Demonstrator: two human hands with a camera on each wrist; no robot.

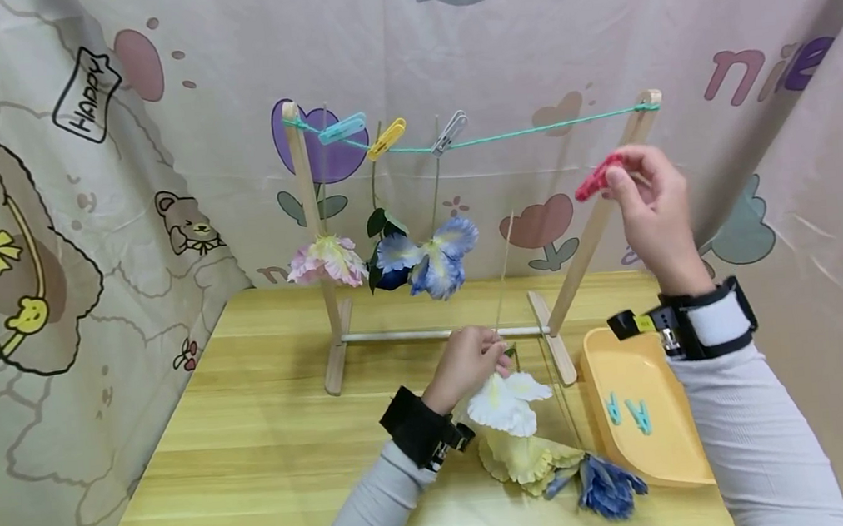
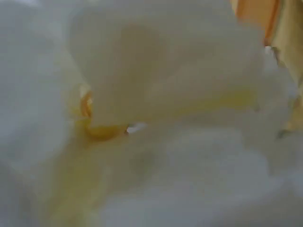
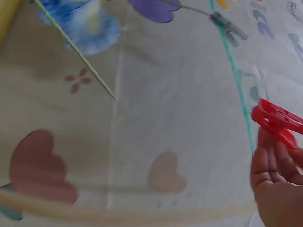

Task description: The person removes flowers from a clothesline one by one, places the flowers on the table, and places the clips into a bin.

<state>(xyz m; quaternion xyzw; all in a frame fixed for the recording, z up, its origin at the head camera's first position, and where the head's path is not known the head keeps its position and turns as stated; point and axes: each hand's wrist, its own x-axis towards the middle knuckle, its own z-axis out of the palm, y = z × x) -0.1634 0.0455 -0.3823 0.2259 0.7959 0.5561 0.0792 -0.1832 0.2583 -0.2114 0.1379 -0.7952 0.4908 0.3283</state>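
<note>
My left hand [image 1: 468,369] pinches the stem of a white artificial flower [image 1: 507,404]. The flower hangs below the fingers, and its thin stem [image 1: 506,268] points up. In the left wrist view, blurred white petals [image 2: 165,71] fill most of the picture and hide the hand. To the right, my right hand [image 1: 654,213] holds a red clothespin [image 1: 598,178] between thumb and fingers, just below the right part of a green cord [image 1: 530,131]. The right wrist view shows the red clothespin close to this cord, apparently apart from it.
A wooden stand [image 1: 590,236] carries the cord. Blue [image 1: 342,129], yellow [image 1: 386,139] and grey [image 1: 449,133] clothespins hold hanging flowers. A yellow flower [image 1: 525,460] and a dark blue flower [image 1: 610,486] lie at the front, beside an orange tray [image 1: 680,462] with teal clothespins [image 1: 639,417].
</note>
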